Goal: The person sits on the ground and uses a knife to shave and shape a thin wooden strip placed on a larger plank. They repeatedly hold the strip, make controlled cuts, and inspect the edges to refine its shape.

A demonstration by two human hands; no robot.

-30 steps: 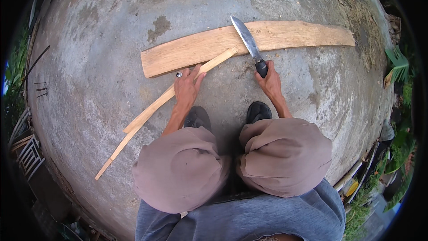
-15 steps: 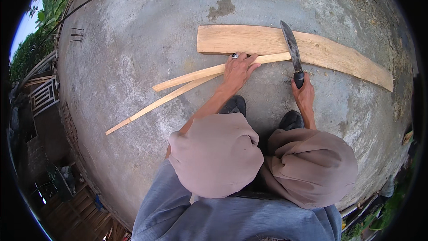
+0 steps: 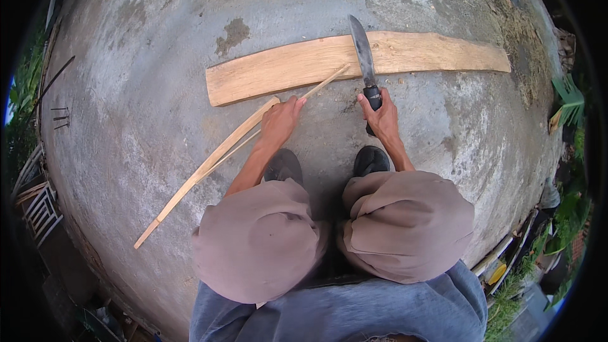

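My left hand [image 3: 282, 121] is closed on a thin wooden strip [image 3: 326, 82], its far end over the plank, a little left of the blade. A second, wider strip [image 3: 209, 163] passes by the same hand and slants down to the left. My right hand [image 3: 384, 119] grips the black handle of a big knife [image 3: 363, 50]. Its long dark blade points away from me and lies across the plank. The long pale wooden plank [image 3: 272, 66] rests on the ground in front of both hands.
Grey concrete ground [image 3: 145, 95] spreads all around, with a dark stain [image 3: 233, 35] beyond the plank. My shoes [image 3: 371, 159] stand just behind the hands. Several rods [image 3: 61, 117] stick out at the left. Green plants [image 3: 570, 102] grow along the right edge.
The view has turned, so the plank and hands sit farther left. The held strip now shows its narrow side, and the second strip has shifted beside the left hand. The knife stays across the plank.
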